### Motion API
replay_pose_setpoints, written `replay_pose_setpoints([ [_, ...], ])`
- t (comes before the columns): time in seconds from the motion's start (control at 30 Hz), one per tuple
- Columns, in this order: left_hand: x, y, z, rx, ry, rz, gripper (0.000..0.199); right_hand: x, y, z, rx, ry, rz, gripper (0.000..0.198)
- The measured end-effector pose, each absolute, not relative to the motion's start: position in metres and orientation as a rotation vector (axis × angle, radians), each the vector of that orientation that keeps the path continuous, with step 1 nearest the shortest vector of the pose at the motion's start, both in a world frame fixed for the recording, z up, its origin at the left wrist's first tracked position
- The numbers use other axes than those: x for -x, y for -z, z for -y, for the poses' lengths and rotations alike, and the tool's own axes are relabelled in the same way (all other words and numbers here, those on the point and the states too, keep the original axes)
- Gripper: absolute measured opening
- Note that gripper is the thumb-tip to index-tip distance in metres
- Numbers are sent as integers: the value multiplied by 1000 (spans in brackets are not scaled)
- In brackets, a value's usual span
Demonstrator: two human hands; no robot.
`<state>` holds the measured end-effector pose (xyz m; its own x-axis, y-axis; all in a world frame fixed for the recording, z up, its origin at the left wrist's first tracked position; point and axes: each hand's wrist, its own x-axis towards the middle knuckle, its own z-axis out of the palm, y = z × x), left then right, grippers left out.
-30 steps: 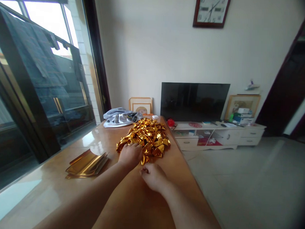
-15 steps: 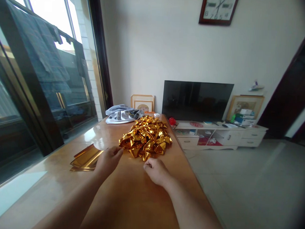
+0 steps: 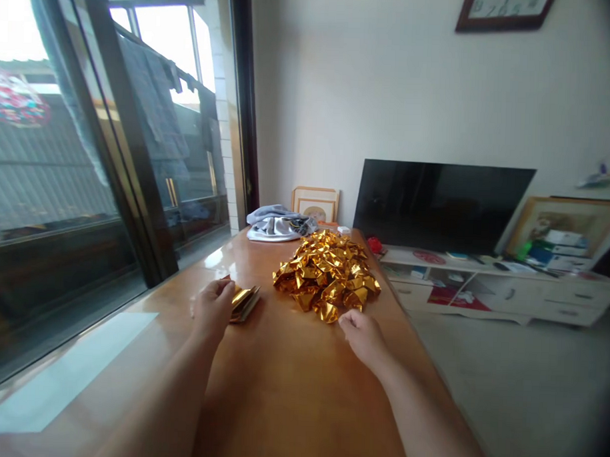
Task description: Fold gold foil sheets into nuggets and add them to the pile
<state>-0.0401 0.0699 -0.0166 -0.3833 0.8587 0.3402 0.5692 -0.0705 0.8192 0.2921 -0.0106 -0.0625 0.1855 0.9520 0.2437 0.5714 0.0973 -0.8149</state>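
My left hand [image 3: 213, 306] is over the far end of a small stack of gold foil paper [image 3: 245, 305] on the left of the table. Its fingers are pinched on the foil, and a corner pokes up by the fingertips; the hand covers part of the stack. My right hand [image 3: 364, 334] rests close to the near edge of a heap of folded gold foil pieces [image 3: 328, 272]. Its fingers are curled closed, with no foil showing in them. One folded piece [image 3: 329, 313] lies just beyond its fingertips.
The glossy wooden table [image 3: 284, 381] stretches away from me. Grey and white cloth [image 3: 278, 224] is bunched at its far end, near framed pictures [image 3: 316, 205]. A sliding glass door [image 3: 132, 149] stands to the left. Right of the table are a television [image 3: 440, 206] and a low white cabinet [image 3: 517, 289].
The view has turned left, shifting everything rightward. My left hand has moved from between the stack and heap back onto the foil stack. My right hand stays by the heap, still closed.
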Motion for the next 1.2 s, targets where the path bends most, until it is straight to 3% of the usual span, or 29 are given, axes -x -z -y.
replay_pose_setpoints([
  [0.27,50,23,-75,-1795,-1178,-2014,33,-293,67,11,1597,-570,1514,26],
  [0.53,52,28,-77,-2082,-846,-2121,40,-294,67,11,1614,-569,1537,26],
  [1.2,48,28,-76,-2066,-757,-2196,36,-293,65,14,1616,-579,1534,27],
])
